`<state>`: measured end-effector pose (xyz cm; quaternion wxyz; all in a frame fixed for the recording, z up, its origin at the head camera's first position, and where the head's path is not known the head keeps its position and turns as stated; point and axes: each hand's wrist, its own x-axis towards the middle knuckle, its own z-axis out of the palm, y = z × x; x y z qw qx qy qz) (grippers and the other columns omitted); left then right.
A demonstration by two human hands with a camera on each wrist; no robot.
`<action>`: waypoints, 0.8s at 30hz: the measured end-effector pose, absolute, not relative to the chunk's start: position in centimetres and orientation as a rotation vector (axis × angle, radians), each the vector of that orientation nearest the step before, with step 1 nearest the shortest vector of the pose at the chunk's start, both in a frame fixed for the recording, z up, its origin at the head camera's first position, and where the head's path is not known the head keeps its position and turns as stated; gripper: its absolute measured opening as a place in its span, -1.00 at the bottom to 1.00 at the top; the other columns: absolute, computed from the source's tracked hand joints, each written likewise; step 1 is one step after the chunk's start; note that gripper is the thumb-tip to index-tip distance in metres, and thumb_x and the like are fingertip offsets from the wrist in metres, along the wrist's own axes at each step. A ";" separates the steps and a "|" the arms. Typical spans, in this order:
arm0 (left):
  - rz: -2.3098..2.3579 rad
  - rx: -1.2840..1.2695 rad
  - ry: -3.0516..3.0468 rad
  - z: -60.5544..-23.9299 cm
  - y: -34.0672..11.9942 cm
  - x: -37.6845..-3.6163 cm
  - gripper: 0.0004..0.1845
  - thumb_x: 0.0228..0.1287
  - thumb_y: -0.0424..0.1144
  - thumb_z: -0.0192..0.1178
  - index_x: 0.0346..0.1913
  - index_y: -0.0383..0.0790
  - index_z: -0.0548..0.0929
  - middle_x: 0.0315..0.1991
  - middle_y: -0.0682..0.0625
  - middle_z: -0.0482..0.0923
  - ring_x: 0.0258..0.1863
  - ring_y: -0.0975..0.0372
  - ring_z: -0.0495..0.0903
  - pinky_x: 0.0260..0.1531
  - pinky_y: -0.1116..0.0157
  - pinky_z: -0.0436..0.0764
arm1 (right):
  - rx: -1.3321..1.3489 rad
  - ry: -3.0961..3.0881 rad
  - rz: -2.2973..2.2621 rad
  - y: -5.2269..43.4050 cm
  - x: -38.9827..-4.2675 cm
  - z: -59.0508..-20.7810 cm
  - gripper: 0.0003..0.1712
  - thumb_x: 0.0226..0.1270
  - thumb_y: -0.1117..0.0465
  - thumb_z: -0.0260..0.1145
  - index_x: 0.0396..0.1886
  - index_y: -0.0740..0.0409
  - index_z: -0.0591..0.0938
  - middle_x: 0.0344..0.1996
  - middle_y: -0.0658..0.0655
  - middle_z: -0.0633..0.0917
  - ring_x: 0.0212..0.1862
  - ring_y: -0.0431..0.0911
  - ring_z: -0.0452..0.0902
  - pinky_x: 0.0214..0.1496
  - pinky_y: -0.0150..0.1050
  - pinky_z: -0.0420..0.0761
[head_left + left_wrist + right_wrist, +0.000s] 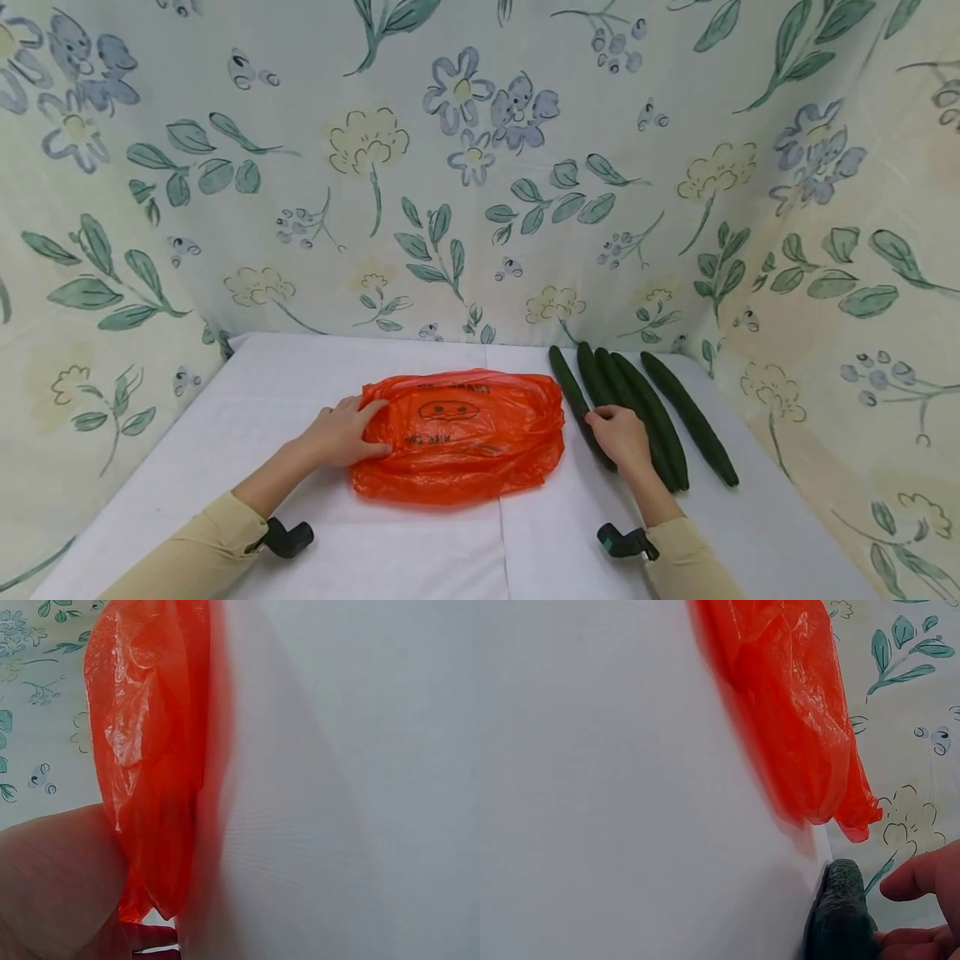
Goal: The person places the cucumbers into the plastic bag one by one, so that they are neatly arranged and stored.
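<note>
An orange-red plastic bag [465, 442] with dark print lies on the white cloth. My left hand [341, 433] rests against its left end, thumb and fingers spread over the edge. In the left wrist view, the thumb [56, 877] overlaps the crinkled plastic [154, 750]. To the bag's right, several long dark green cucumbers lie side by side. My right hand [621, 437] is over the leftmost cucumber [572, 390], fingertips right at its side. The right wrist view has the thumb [915, 881] apart from the cucumber's end [844, 889], with other fingers behind it.
The white cloth [405, 558] covers the table. Floral fabric [465, 250] hangs behind and along both sides. Other cucumbers [652, 404] lie close together under and beside the right hand, and one cucumber [690, 421] lies separately at the far right.
</note>
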<state>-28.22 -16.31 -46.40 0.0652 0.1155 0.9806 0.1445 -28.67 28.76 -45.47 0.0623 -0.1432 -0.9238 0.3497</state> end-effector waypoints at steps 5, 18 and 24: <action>0.437 0.347 2.962 -46.4 -16.3 -28.2 -0.06 0.09 0.26 0.41 0.48 -0.04 0.34 0.40 -0.31 0.31 0.35 -0.16 0.32 0.22 -0.27 0.43 | -0.446 -2.782 0.958 29.1 -28.8 -45.6 -0.47 0.44 -0.01 0.16 0.17 0.30 0.63 0.14 0.41 0.65 0.13 0.28 0.56 0.15 0.21 0.59; 0.438 0.349 2.959 -46.8 -16.2 -28.1 -0.08 0.09 0.27 0.40 0.47 -0.04 0.36 0.39 -0.31 0.32 0.35 -0.16 0.32 0.23 -0.27 0.41 | -0.469 -2.875 0.931 27.7 -28.9 -46.1 -0.41 0.37 -0.01 0.23 0.15 0.41 0.61 0.13 0.48 0.62 0.07 0.31 0.58 0.09 0.22 0.65; 0.432 0.350 2.969 -46.7 -16.3 -28.1 -0.07 0.09 0.27 0.40 0.48 -0.03 0.35 0.40 -0.30 0.31 0.36 -0.15 0.31 0.25 -0.27 0.40 | -0.463 -2.857 0.935 27.7 -29.0 -46.3 -0.42 0.34 0.01 0.30 0.13 0.40 0.62 0.10 0.48 0.64 0.05 0.29 0.59 0.08 0.20 0.65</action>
